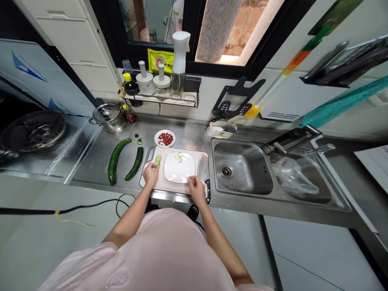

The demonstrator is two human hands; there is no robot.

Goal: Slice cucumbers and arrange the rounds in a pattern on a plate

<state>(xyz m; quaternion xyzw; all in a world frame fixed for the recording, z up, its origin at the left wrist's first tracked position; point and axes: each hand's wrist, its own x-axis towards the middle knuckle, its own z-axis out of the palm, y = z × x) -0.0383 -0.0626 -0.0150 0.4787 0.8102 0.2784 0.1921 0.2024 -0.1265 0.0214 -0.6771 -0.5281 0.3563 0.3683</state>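
Observation:
A white square plate (179, 173) lies on the pale cutting board (160, 184), with several thin green slices (180, 157) fanned out near its far edge. My left hand (150, 173) is at the board's left side, fingers closed, touching the near end of a row of cucumber slices (158, 160); whether a slice is between the fingertips is too small to tell. My right hand (196, 186) is at the plate's near right corner, its fingers pinched together over the rim. A knife (207, 190) with a black handle rests along the board's right edge.
Two cucumbers (114, 163) (134, 165) and small green end pieces lie left of the board. Behind it stands a plate of red pieces (165, 138). A steel pot (109, 117) is at the back left, a double sink (242, 167) at the right, a bottle rack (169, 99) above.

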